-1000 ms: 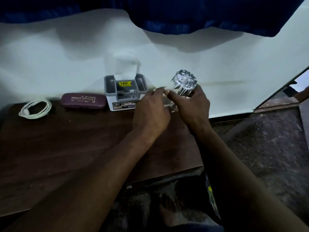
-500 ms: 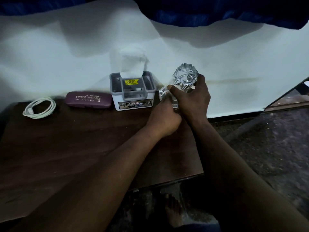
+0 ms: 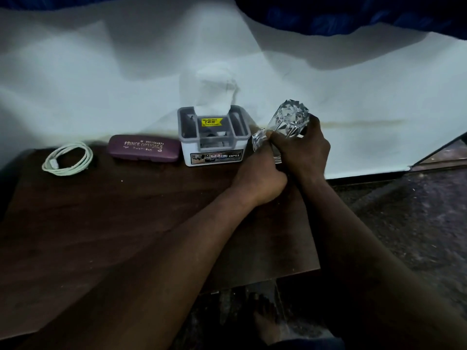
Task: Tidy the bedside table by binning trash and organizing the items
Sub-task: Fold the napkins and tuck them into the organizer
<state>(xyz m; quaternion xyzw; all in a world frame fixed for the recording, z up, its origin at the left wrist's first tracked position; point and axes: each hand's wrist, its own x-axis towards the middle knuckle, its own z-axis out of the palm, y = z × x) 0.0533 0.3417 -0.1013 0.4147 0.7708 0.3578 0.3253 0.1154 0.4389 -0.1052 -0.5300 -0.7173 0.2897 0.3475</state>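
Tilting crystal lamp (image 3: 288, 122) further, both hands (image 3: 300, 150) gripping.

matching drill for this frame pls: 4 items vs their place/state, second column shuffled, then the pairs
1. cable
2. spectacle case
3. organizer box
4. faceted glass piece

A. held in both hands, tilted
B. white tissue sticking up out of it
C. coiled, at the table's far left
D. purple, shut, lying flat between cable and box

Pairs: 1-C, 2-D, 3-B, 4-A
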